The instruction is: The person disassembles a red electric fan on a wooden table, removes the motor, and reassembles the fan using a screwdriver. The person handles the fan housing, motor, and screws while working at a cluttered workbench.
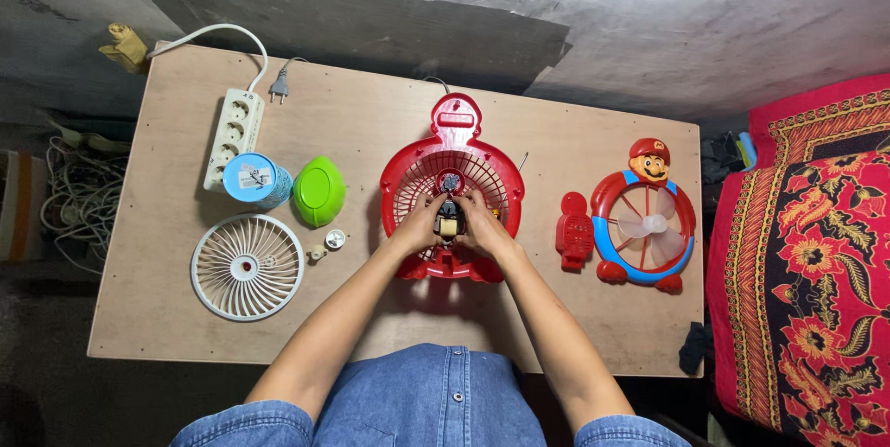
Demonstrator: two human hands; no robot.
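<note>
Both hands, left hand [417,227] and right hand [480,227], pinch the small motor [449,220] at the centre of the red fan housing [451,161], mid-frame. Looks like the seating step; next needs careful alignment.

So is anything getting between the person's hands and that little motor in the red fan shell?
Nothing visible does. The left hand and right hand already touch the small motor from both sides, inside the red fan shell.

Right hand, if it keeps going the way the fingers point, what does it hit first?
The right hand points up and left at the small motor in the middle of the red fan grille. It seems to touch the motor already; beyond it sits the left hand. Depth is unclear.
</note>
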